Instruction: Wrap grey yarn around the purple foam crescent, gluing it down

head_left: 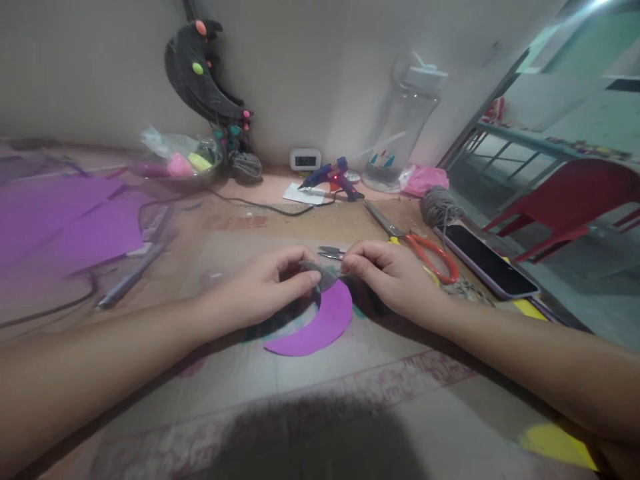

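Beyond the worktop [280, 227], 1 chair [575, 200]; on the worktop, left hand [285, 275] pinches 1 crescent [334, 320]; right hand [383, 270] holds something unclear.

Two hands [285, 277] [387, 270] are flanking one purple crescent [334, 320]. From it, one glue gun [324, 175] and one digital clock [305, 161] are sitting at twelve o'clock, one water bottle [406, 130] is standing at one o'clock, and one smartphone [487, 260] is lying at two.

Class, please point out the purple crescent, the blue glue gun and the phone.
Purple crescent [335, 317]: head view, on its wide middle.
Blue glue gun [329, 175]: head view, on its body.
Phone [487, 260]: head view, on its dark screen.
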### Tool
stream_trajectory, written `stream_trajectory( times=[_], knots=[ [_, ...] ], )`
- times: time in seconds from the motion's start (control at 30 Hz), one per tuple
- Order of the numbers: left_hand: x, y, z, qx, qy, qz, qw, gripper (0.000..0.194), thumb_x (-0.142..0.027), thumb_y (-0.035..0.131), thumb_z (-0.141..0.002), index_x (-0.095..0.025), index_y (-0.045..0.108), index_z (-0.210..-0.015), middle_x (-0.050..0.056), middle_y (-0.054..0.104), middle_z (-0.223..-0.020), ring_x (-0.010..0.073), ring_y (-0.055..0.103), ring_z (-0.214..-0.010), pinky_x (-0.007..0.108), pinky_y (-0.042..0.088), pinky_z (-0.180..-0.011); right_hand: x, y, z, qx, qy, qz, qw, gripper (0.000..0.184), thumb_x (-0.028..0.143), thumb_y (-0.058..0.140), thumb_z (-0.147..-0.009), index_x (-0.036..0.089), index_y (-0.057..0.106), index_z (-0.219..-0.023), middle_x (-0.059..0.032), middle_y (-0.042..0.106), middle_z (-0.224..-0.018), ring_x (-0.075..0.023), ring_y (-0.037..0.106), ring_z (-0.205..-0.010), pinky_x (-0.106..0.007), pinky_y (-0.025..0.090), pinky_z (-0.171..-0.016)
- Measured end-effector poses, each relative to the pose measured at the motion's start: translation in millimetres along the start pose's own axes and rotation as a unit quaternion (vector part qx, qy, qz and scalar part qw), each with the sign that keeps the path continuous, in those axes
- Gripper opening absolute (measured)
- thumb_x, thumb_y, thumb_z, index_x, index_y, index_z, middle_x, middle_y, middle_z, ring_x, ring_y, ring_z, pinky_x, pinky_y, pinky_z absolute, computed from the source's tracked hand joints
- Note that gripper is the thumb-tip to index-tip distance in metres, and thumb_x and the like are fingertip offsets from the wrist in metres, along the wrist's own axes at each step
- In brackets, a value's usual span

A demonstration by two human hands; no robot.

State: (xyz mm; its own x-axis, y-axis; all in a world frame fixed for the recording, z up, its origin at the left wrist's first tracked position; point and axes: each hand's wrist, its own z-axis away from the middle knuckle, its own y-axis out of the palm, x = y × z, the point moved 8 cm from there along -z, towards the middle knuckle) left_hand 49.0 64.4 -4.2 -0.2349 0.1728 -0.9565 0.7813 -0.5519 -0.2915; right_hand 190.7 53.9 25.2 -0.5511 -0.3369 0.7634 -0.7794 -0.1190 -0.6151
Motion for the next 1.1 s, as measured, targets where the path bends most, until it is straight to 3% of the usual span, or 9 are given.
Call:
stream_trajectory(
  times=[0.43, 0.67, 0.8, 0.97, 1.03, 1.1],
  knots=[
    [-0.5, 0.9, 1.5, 0.012, -0.014, 0.031, 0.999, 0.012, -0.031, 0.055, -0.085, -0.019, 0.059, -0.085, -0.002, 0.057, -0.065, 0.0119, 0.054, -0.060, 0.022, 0.039, -0.052, -4.8, 3.5, 0.4, 0.006, 0.021, -0.029, 0.999, 0.027, 0.040, 0.052, -0.091, 0.021, 0.061, -0.074, 0.0050, 0.053, -0.047, -0.0107, 0.051, -0.046, -0.022, 0.034, -0.045],
    [3.6, 1.2, 0.3, 0.026, -0.032, 0.055, 0.998, 0.016, -0.036, 0.057, -0.086, -0.020, 0.059, -0.088, -0.003, 0.056, -0.063, 0.0115, 0.050, -0.057, 0.023, 0.034, -0.051, -7.4, 4.5, -2.3, 0.015, 0.009, -0.043, 0.999, 0.025, 0.037, 0.053, -0.089, 0.021, 0.061, -0.073, 0.0046, 0.053, -0.055, -0.0107, 0.052, -0.054, -0.022, 0.038, -0.053],
    [0.9, -6.1, 1.9, -0.020, -0.026, 0.052, 0.998, 0.014, -0.034, 0.056, -0.088, -0.020, 0.058, -0.088, -0.003, 0.057, -0.066, 0.0109, 0.052, -0.060, 0.022, 0.036, -0.053, -12.1, 5.7, -5.3, 0.036, 0.004, -0.063, 0.997, 0.028, 0.041, 0.050, -0.091, 0.018, 0.065, -0.085, 0.0026, 0.054, -0.064, -0.0096, 0.049, -0.057, -0.022, 0.037, -0.054],
    [-11.7, -16.4, 13.1, -0.111, 0.019, 0.021, 0.993, 0.017, -0.038, 0.054, -0.091, -0.021, 0.052, -0.093, -0.003, 0.061, -0.069, 0.0125, 0.060, -0.065, 0.024, 0.045, -0.060, -11.1, 8.0, -3.1, 0.075, 0.000, -0.144, 0.987, 0.049, 0.060, 0.042, -0.090, 0.016, 0.063, -0.094, 0.0041, 0.046, -0.059, -0.0096, 0.044, -0.052, -0.022, 0.036, -0.050],
    [-15.0, -16.5, 16.4, -0.121, 0.034, 0.007, 0.992, 0.019, -0.039, 0.054, -0.091, -0.021, 0.051, -0.096, -0.002, 0.062, -0.071, 0.0133, 0.062, -0.066, 0.024, 0.046, -0.059, -4.5, 9.5, 0.6, 0.088, -0.022, -0.120, 0.989, 0.041, 0.056, 0.053, -0.087, 0.017, 0.062, -0.090, 0.0026, 0.052, -0.064, -0.0096, 0.047, -0.054, -0.022, 0.038, -0.051],
    [-16.7, -16.6, 17.5, -0.126, 0.049, -0.011, 0.991, 0.019, -0.039, 0.053, -0.091, -0.021, 0.051, -0.098, -0.002, 0.062, -0.074, 0.0129, 0.062, -0.065, 0.023, 0.046, -0.058, 3.7, 6.8, 4.2, 0.063, -0.062, -0.046, 0.995, 0.026, 0.044, 0.061, -0.085, 0.018, 0.061, -0.086, 0.0012, 0.057, -0.069, -0.0096, 0.050, -0.057, -0.022, 0.040, -0.055]
  ],
)
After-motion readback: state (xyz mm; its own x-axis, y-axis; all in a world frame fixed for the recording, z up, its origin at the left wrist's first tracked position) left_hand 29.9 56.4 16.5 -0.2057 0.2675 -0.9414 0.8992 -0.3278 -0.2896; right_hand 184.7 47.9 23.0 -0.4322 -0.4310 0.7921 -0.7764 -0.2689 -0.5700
